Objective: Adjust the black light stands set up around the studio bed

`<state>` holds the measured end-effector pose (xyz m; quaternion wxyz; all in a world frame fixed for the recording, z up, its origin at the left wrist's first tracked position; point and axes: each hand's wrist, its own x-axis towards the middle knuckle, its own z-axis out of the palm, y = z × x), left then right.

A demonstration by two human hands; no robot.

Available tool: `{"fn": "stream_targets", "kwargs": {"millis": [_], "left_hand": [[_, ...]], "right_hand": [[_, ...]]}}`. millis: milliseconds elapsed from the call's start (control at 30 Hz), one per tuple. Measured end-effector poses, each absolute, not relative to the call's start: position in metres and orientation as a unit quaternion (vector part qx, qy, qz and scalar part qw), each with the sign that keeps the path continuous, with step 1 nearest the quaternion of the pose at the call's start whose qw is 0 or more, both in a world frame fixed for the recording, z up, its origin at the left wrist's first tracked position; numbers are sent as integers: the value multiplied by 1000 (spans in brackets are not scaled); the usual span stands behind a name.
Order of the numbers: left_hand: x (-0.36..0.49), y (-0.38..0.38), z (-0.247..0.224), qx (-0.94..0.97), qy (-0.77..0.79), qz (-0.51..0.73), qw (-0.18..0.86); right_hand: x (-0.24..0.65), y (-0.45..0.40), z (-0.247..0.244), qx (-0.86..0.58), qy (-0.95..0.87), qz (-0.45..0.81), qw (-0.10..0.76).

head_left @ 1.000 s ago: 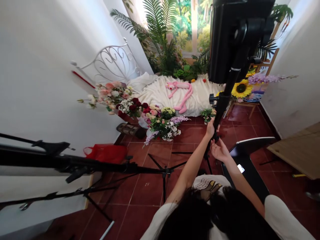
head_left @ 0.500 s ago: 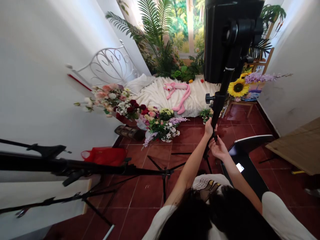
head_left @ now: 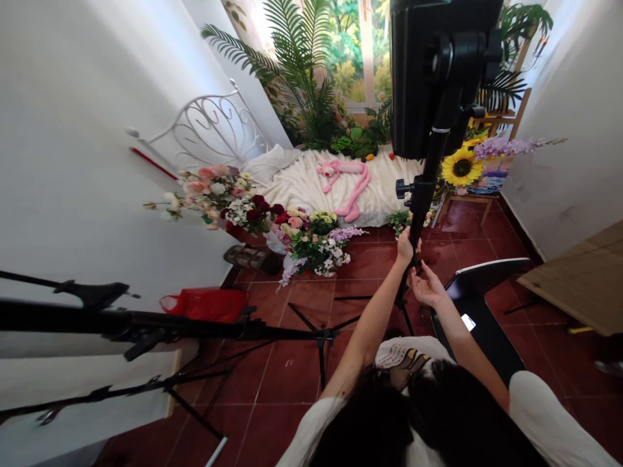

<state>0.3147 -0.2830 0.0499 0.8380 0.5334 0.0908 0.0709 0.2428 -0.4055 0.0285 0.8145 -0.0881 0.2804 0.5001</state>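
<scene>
A black light stand (head_left: pixel 419 217) rises in front of me, carrying a large black lamp head (head_left: pixel 413 84) seen from behind. My left hand (head_left: pixel 405 248) is wrapped round its pole, below a side knob (head_left: pixel 403 189). Just lower, my right hand (head_left: pixel 426 285) has its thumb and fingertips pinched at a dark locking knob on the pole. That knob is mostly hidden by the fingers. The stand's tripod legs (head_left: pixel 405 311) spread on the tiled floor below.
A second black stand (head_left: pixel 204 325) crosses the left side. Flower bunches (head_left: pixel 311 240) sit before a draped bed (head_left: pixel 292 185) bearing a pink plush toy (head_left: pixel 348 170). A black chair (head_left: pixel 491 337) with a phone (head_left: pixel 468 322) stands right; a red bag (head_left: pixel 209 305) lies left.
The lamp head and upper pole have shifted slightly left in view. Both hands stay at nearly the same places on the stand.
</scene>
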Motion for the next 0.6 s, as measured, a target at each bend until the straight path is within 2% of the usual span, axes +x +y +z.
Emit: {"fn": "stream_targets", "kwargs": {"millis": [433,600], "left_hand": [[310,-283,57,534,101,68,836],[312,-283,54,537,95,72,835]], "right_hand": [[241,-408,39,-123,276,493,816],[240,-402,38,-217,244,453,830]]}}
